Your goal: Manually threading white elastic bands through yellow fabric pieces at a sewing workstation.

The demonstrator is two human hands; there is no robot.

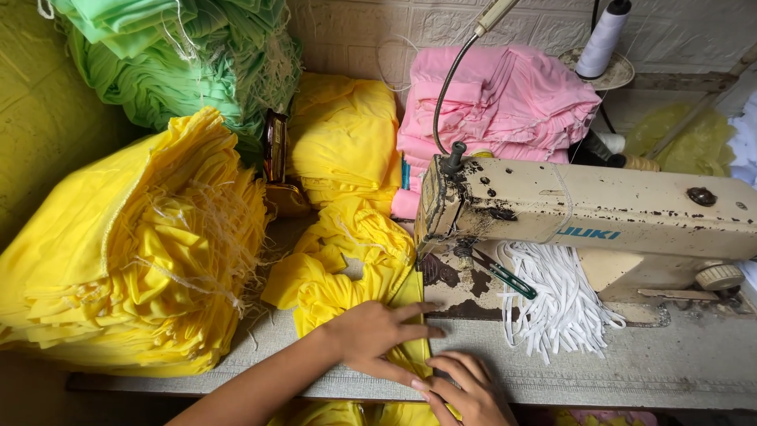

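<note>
Head view, looking down at a worn grey sewing table (pixel 631 367). The left hand (pixel 378 331) lies flat, palm down, fingers stretched to the right, pressing on a strip of bright yellow knit fabric (pixel 355 276) that runs from a crumpled heap behind it to the table's front edge; nothing is clenched, the hand only pins the cloth. The right hand (pixel 465 390) sits just beside it at the front edge, fingers curled with their tips on the same yellow strip; whether it pinches the cloth or merely presses it, I cannot tell.

The strip leads up to the needle end of an old cream sewing machine with chipped paint (pixel 583 213), which carries a small blue printed label on its arm. A bundle of white elastic strips (pixel 560 304) spills under the arm. Left of the hands stands a big stack of yellow cut pieces (pixel 134 252), green folded cloth (pixel 173 63) above it, pink folded cloth (pixel 505 99) behind the machine, and a white thread cone (pixel 603 39) at top right.
</note>
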